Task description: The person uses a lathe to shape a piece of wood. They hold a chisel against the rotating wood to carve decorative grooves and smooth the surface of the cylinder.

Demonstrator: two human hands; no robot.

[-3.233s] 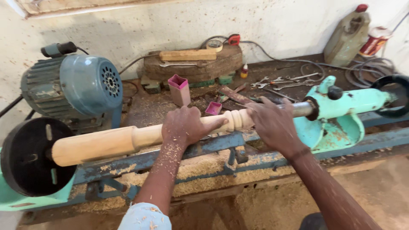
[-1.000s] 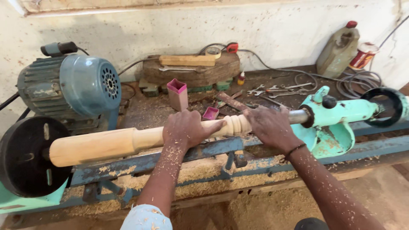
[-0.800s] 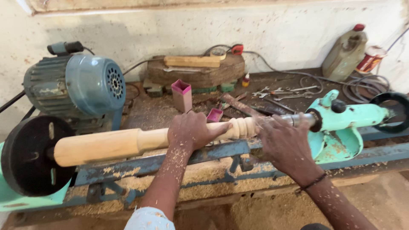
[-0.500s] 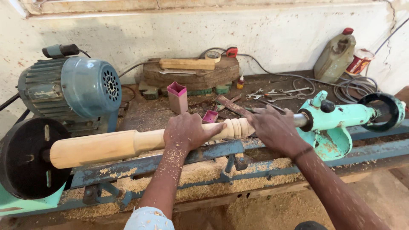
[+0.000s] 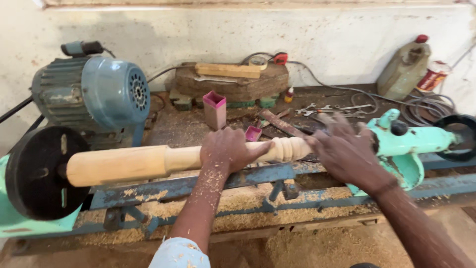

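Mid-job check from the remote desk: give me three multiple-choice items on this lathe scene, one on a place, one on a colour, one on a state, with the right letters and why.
1. Where does the left hand rest?
A. on the turned wooden piece
B. on the blue motor
C. on the black faceplate

2. What colour is the tailstock?
A. red
B. mint green
C. black

3. How is the right hand?
A. closed around a spanner
B. open, fingers spread, holding nothing
C. flat on the wall

Answers:
1 A, the palm lies over the wood near its beaded end.
2 B, its painted body is pale green.
3 B, the fingers are splayed by the end of the wood beside the tailstock, and no tool is in them.
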